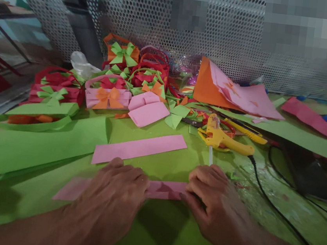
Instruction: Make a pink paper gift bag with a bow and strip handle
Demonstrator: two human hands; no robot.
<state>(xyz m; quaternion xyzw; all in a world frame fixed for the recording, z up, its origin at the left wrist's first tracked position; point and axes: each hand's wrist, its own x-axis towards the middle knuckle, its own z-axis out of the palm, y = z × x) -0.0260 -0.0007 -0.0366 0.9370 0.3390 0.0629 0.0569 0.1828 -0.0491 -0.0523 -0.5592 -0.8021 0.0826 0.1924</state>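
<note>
Between my two hands a pink paper strip runs across the green tabletop, its long edge partly folded over. My left hand is closed on the strip near its middle, and the strip's left end sticks out past the wrist. At the right end, my right hand pinches the paper with its thumb below and fingers curled above. A second pink strip lies flat just beyond my hands. The yellow hot glue gun rests past my right hand, its clear glue stick pointing toward me.
Small paper bags with bows crowd the back left. Green paper sheets lie at left. Pink and orange sheets, a yellow cutter and scissors are at the back right. The black cord trails right. A perforated metal panel stands behind.
</note>
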